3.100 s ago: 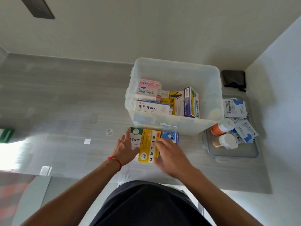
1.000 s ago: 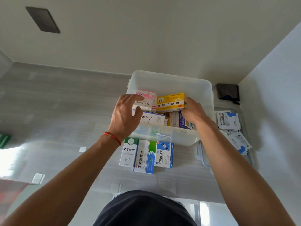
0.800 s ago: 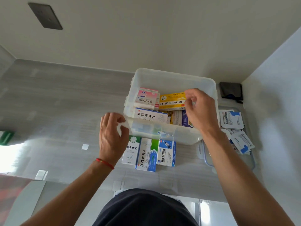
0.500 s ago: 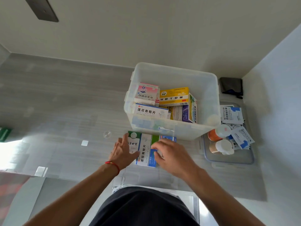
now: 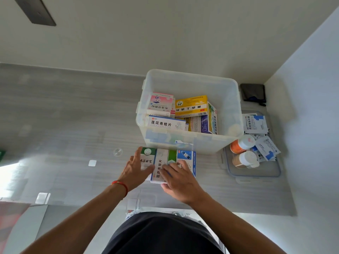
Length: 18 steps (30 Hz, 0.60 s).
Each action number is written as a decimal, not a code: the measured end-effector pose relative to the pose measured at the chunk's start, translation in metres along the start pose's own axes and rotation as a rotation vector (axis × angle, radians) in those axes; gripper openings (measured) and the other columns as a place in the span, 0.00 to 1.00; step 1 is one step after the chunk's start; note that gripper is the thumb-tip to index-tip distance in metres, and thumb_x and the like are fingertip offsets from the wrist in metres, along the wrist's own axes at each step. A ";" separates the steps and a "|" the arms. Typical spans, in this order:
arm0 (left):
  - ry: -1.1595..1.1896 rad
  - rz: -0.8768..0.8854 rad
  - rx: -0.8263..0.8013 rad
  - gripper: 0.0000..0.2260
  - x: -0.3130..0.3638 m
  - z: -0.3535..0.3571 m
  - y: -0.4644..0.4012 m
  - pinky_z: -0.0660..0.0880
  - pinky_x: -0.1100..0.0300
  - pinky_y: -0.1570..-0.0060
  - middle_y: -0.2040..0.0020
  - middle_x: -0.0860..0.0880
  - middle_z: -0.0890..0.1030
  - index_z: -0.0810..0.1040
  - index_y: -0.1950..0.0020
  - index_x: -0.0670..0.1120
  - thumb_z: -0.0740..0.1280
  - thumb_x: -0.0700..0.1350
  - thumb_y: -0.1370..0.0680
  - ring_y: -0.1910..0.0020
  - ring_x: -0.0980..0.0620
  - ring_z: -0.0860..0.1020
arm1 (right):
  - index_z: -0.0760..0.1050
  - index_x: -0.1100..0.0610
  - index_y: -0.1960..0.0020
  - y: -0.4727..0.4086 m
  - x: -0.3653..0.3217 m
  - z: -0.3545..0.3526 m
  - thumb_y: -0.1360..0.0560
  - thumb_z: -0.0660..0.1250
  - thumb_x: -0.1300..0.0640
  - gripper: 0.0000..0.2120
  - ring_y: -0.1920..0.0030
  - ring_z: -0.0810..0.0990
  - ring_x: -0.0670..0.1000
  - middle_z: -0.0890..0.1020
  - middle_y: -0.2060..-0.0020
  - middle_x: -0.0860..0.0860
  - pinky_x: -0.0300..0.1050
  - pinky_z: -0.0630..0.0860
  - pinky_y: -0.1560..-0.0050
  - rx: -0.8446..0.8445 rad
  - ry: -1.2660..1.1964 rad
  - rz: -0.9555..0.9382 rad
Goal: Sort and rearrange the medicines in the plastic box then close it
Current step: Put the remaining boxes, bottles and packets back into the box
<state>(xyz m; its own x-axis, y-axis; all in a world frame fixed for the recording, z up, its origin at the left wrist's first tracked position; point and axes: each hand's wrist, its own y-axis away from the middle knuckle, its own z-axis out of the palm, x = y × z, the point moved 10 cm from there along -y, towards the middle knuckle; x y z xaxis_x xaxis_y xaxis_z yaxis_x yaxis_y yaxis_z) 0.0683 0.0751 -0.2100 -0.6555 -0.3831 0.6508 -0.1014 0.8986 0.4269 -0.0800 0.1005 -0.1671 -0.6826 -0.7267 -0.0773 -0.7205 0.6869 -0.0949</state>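
A: Box position?

B: Clear plastic box (image 5: 190, 143) stands open on the grey counter (image 5: 64, 116), at about 12 o'clock from the hands and near the back wall. Inside: a pink-and-white carton (image 5: 161, 104) at the left rear, a yellow carton (image 5: 191, 106) lying beside it, a white carton with blue lettering (image 5: 166, 123) at the front left, and a purple-and-green carton (image 5: 211, 120) on edge toward the middle. The right-hand part of the box holds no cartons that I can make out.

A: What is out on the counter?

B: Three cartons lie flat side by side, just in front of the box's near wall: a white carton with a green top (image 5: 146, 158), a blue-and-green carton (image 5: 163, 165) in the middle, and a blue carton (image 5: 189, 160) on the right.

A: Hands?

B: Left hand (image 5: 134, 170) rests on the white carton with the green top, fingers straight and slightly spread, thumb against the middle carton's left edge. Right hand (image 5: 180, 177) lies over the blue-and-green carton and the blue carton, fingers loosely bent on the tops. Whether it grips an edge, cannot tell.

A: At 3 o'clock of the box?

B: The clear lid (image 5: 256, 173) lies on the counter, carrying two white-capped bottles (image 5: 242, 145) on their sides and several blue-and-white sachets (image 5: 256, 123). A dark pouch (image 5: 254, 92) sits in the corner behind it.
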 end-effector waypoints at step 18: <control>1.130 -0.344 -0.299 0.14 0.103 -0.036 0.066 0.84 0.53 0.58 0.41 0.29 0.80 0.77 0.39 0.32 0.66 0.38 0.21 0.57 0.40 0.84 | 0.79 0.56 0.34 0.023 0.093 -0.186 0.18 0.65 0.57 0.13 0.38 0.81 0.51 0.78 0.33 0.51 0.47 0.80 0.40 0.331 -0.922 0.153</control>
<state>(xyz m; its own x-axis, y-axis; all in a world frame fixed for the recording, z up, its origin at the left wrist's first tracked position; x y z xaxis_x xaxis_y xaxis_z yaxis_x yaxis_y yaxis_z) 0.0209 0.0873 -0.0922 0.4073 -0.6961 0.5912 0.1329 0.6856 0.7157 -0.1831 0.0504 0.0083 -0.3022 -0.4493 -0.8407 -0.4663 0.8389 -0.2808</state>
